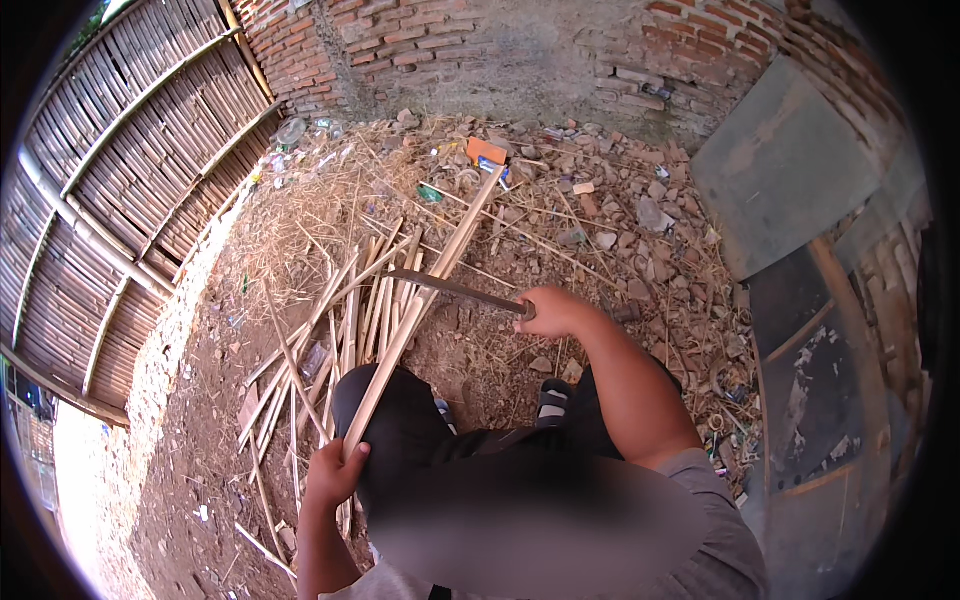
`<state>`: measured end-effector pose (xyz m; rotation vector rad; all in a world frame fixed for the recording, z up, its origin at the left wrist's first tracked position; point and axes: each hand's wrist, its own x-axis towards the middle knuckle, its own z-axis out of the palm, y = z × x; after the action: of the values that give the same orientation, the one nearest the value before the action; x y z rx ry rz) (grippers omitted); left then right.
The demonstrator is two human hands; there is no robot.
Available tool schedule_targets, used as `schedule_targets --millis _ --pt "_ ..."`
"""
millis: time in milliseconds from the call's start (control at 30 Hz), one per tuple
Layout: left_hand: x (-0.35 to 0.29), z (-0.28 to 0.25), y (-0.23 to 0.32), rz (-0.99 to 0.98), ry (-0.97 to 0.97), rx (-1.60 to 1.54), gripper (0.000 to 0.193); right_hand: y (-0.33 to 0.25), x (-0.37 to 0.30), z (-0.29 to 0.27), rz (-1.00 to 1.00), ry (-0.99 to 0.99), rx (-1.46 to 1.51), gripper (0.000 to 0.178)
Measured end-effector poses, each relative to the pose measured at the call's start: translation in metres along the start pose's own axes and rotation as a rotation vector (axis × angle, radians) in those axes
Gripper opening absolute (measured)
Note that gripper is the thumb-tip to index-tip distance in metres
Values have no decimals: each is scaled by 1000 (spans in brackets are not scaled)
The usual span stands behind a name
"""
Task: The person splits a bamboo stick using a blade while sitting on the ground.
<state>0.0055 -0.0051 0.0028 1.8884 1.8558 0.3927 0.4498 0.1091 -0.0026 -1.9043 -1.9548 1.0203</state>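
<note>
Head view, the only one: a long pale strip of bamboo or wood is being taken as landmark. Its near end is being held by the left hand, with the fingers closed around it; its far end is being pointed away from the body, out over the littered ground. The handle of a narrow dark blade is being gripped in a closed fist by the right hand, to the right of the strip. The strip is being crossed by the blade around mid-length, the tip projecting on the strip's left; whether the edge is being pressed into the strip cannot be told. The left knee is being crossed by the strip's near part. To the strip's left, the ground is being covered by a pile of loose strips, pieces lying at mixed angles; to its right, by rubble. Beyond its far end, the plot is being closed off by a brick wall. Progress, as judged: work on the held strip is apparently being carried out and is not yet complete, since it is being held under the blade. Which loose strips are finished and which are awaiting work is not being shown, so the remaining amount is being left unestimated.
</note>
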Motion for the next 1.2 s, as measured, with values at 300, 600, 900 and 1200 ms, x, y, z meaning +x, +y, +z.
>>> schedule_targets --millis 300,600,900,1200 --pt "1 3 -3 19 9 -46 49 5 11 16 -74 -14 -14 47" --pt "2 1 -1 -31 -28 -28 50 7 11 15 -64 -15 -31 45" --pt "1 1 -2 -40 -39 -61 48 1 9 16 -44 4 -23 48" --pt "1 -1 2 -15 -55 -88 46 14 19 26 -87 8 0 45"
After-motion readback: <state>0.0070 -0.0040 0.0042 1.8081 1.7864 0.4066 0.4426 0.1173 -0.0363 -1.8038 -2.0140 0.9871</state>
